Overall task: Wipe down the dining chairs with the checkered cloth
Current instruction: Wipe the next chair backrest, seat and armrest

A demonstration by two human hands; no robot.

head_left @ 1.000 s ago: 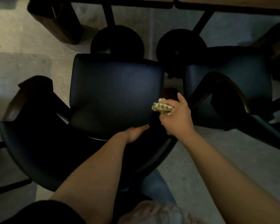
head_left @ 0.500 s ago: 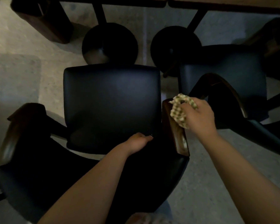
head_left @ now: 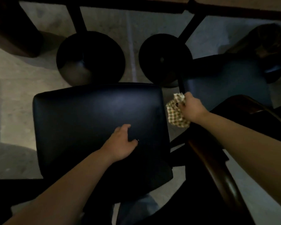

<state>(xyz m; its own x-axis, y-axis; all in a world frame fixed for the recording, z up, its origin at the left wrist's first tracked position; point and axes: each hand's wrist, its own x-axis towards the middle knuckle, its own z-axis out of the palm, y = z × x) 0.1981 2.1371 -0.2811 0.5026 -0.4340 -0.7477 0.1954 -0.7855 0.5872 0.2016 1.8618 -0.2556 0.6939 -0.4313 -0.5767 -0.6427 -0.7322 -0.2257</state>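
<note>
View from above of a dining chair with a broad, roughly square seat in smooth, dark, leather-like upholstery with rounded corners and a faint sheen. The left hand rests on the seat, fingers loosely spread and slightly bent, holding nothing. The right hand grips the checkered cloth, a soft, crumpled fabric in a pale yellow and dark check, bunched between curled fingers and thumb just beside the seat's right edge, above the gap between the two chairs. A curved, polished wooden armrest runs below the right forearm. A second chair of the same dark upholstery stands to the right. Two round, black, disc-shaped table bases sit on a pale, mottled stone-like floor beneath a wooden tabletop edge.
</note>
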